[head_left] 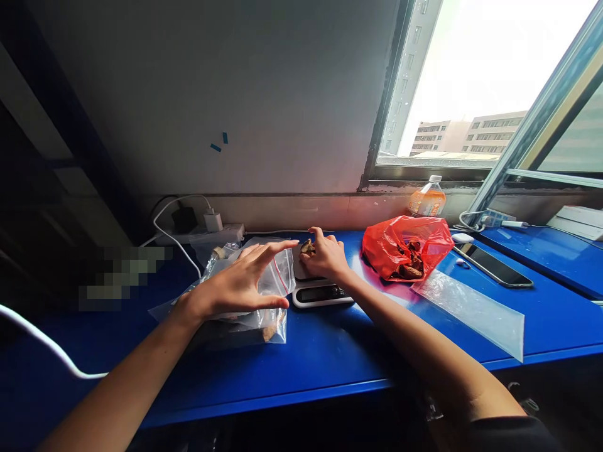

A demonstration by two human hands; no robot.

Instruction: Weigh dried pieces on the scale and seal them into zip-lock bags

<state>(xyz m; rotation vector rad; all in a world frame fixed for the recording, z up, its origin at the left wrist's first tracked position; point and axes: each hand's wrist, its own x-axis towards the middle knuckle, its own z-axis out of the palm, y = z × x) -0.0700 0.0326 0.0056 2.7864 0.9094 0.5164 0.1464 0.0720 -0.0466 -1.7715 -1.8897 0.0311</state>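
My left hand (240, 276) is spread open, thumb and fingers apart, over a pile of clear zip bags (279, 271). Brown pieces show inside some of these bags. At the centre, my right hand (326, 254) reaches over a small white kitchen scale (301, 296). Its fingers are curled around a brown piece that looks like a dried mushroom (308, 247), at the scale's plate. The thumb is mostly hidden. The scale's dark display is lit, but its digits are too blurred to read.
Right of the scale stands an open red plastic bag (377, 242) of similar dried brown pieces. Nearby are a flat clear bag (475, 314), a phone (499, 265), earphones and an orange drink bottle (428, 199). White cables and a charger (213, 220) are at the left.
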